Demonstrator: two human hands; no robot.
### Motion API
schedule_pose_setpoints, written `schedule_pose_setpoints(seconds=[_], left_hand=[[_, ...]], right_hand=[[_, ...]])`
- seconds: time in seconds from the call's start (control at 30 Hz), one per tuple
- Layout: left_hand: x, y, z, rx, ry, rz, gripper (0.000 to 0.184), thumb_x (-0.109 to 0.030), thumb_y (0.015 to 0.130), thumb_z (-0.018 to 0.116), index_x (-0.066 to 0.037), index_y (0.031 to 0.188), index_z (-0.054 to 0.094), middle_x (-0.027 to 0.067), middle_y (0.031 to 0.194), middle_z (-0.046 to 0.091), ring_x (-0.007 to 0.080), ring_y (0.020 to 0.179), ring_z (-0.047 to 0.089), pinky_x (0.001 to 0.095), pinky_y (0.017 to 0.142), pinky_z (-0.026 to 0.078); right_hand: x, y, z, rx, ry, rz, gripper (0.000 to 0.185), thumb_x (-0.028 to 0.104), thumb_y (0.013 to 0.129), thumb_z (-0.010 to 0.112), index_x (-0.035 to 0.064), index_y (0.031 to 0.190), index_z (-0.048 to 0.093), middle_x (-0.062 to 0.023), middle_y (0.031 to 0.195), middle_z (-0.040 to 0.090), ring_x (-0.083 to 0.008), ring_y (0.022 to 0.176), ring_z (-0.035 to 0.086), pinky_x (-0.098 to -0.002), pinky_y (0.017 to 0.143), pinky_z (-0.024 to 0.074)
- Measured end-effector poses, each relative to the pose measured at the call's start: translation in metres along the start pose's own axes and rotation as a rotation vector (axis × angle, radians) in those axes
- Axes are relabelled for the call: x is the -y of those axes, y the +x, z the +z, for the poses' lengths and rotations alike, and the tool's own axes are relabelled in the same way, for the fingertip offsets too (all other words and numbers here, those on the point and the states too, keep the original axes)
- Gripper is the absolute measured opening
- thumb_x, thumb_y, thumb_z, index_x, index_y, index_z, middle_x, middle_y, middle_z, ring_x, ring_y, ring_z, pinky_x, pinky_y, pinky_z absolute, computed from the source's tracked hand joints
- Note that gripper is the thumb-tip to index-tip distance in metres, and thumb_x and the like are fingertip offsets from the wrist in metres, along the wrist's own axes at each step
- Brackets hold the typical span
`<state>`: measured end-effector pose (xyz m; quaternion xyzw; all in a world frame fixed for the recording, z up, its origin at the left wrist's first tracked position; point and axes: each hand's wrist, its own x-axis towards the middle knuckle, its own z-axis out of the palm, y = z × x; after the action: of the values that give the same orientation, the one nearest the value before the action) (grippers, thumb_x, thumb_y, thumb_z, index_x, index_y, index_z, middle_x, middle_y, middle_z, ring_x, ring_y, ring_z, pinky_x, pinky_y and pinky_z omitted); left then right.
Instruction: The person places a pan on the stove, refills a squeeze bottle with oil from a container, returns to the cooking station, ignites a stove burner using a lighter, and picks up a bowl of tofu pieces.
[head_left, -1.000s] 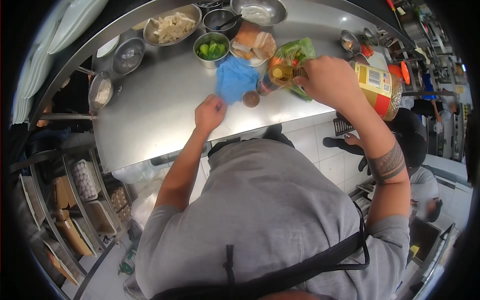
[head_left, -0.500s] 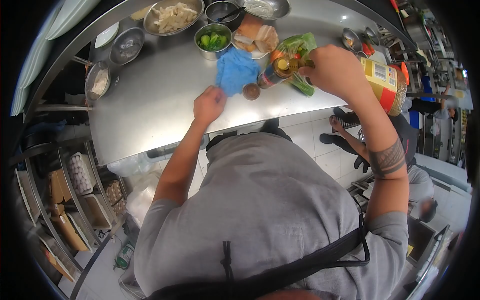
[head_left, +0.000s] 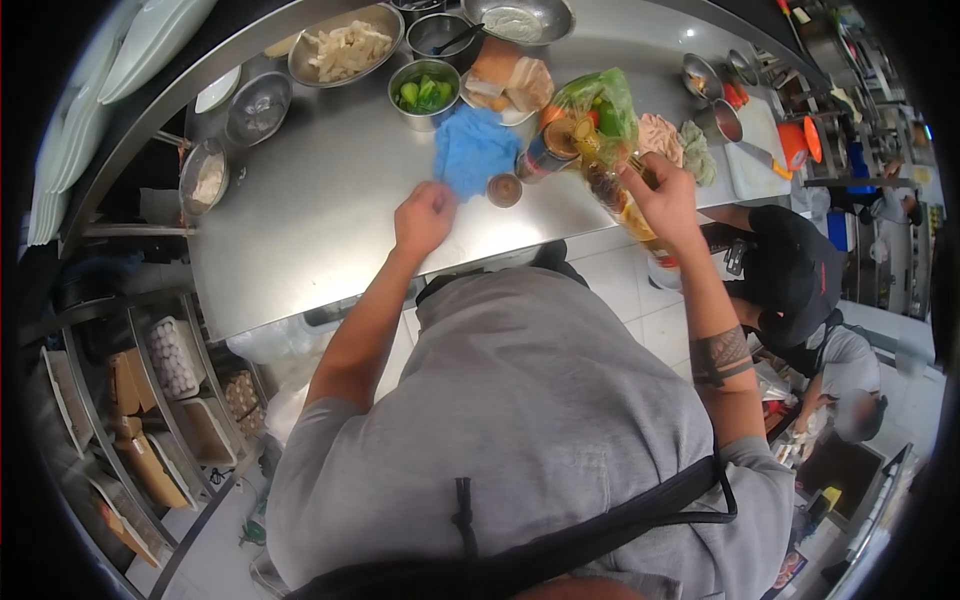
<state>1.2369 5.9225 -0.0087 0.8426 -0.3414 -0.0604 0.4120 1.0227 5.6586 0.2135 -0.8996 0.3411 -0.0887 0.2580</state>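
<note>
My right hand [head_left: 660,200] grips a large bottle [head_left: 603,188] with brown contents and a yellow-and-red label. The bottle lies tilted over the counter's front edge, its narrow end beside an open jar [head_left: 548,150]. That jar leans a little in the lens and has a dark label. A round brown lid [head_left: 504,190] lies on the steel just left of it. My left hand [head_left: 424,217] rests as a closed fist at the counter edge, against or very near a crumpled blue cloth [head_left: 474,150]. Nothing shows in its fingers.
Behind the cloth stand a pot of green vegetables [head_left: 424,92] and a plate of pale food [head_left: 510,80]. A bag of vegetables [head_left: 600,105] sits behind the jar. Cloths [head_left: 690,150], a cutting board with a knife [head_left: 760,158] and metal bowls [head_left: 258,108] line the counter. Co-workers [head_left: 790,270] are at right.
My right hand has come down and toward me, swinging the bottle's labelled body from the right to below the counter edge. My left fist has barely moved. A co-worker at right has shifted.
</note>
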Motion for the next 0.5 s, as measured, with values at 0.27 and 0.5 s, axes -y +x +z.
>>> schedule_pose_setpoints(seconds=[0.27,0.5], left_hand=[[-0.055,0.014,0.011,0.280,-0.060,0.187,0.061,-0.022,0.083,0.079,-0.003,0.136,0.057,0.0183,0.137,0.055,0.0403,0.127,0.054,0.0473,0.105,0.048],[-0.073,0.020,0.029,0.311,0.206,0.250,0.076,-0.039,0.079,0.086,-0.005,0.140,0.058,0.0158,0.135,0.056,0.0368,0.128,0.053,0.0475,0.109,0.045]], right_hand=[[-0.068,0.001,0.062,-0.255,0.802,0.022,0.025,0.021,0.097,0.067,0.0020,0.082,0.060,0.0006,0.067,0.051,-0.0096,0.061,0.045,-0.0281,0.058,0.0376],[-0.085,0.000,0.072,-0.391,1.191,0.006,0.025,0.025,0.102,0.055,0.0053,0.086,0.057,-0.0027,0.075,0.055,-0.0118,0.068,0.051,-0.0276,0.063,0.0400]])
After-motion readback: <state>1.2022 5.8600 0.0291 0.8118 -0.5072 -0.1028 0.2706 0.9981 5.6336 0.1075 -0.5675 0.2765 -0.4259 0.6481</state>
